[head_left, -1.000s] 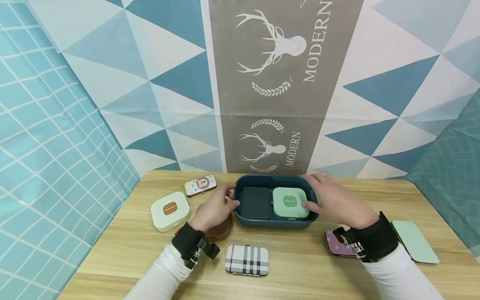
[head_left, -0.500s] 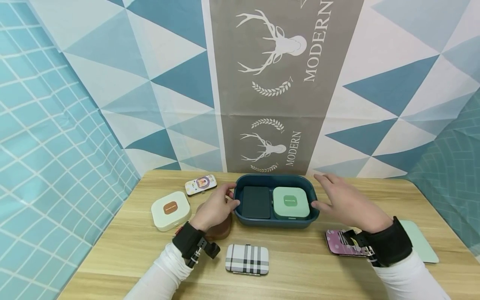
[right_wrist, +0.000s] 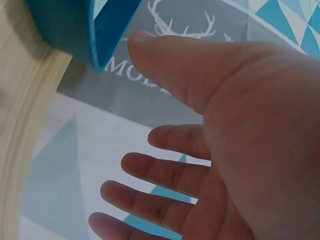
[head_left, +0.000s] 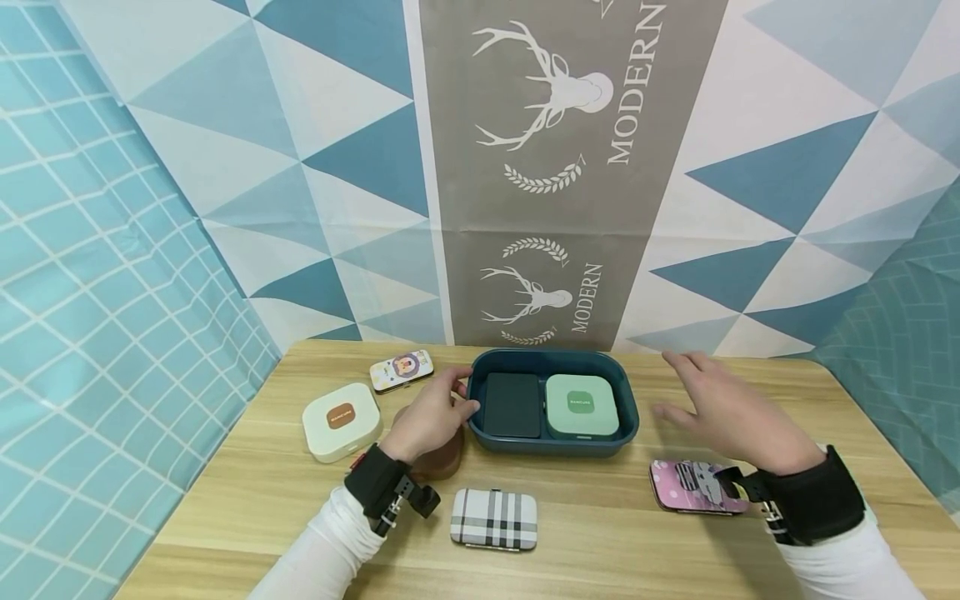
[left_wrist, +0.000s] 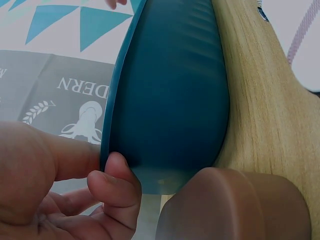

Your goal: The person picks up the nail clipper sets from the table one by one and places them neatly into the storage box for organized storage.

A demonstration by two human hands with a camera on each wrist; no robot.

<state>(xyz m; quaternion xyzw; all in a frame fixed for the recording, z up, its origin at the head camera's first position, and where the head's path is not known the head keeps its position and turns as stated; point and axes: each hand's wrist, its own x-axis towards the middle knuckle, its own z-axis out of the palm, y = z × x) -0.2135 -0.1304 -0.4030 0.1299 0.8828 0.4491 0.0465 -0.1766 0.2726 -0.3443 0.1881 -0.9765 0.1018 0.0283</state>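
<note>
A dark blue oblong storage bin stands at the back of the table. Inside it, a flat black case lies at the left, beside a mint-green square box with a green label. My left hand pinches the bin's left rim between thumb and fingers, as the bin wall in the left wrist view shows. My right hand hovers to the right of the bin, apart from it, fingers spread and holding nothing. The right wrist view shows its thumb near the bin's end.
A brown rounded case is partly hidden under my left hand. Further left are a cream box and a small cartoon-print tin. A plaid case lies in front, and a pink cartoon tin lies below my right hand.
My right hand has let go of the mint-green box and the bin's right end and moved off to the right. My left hand stays on the rim.
</note>
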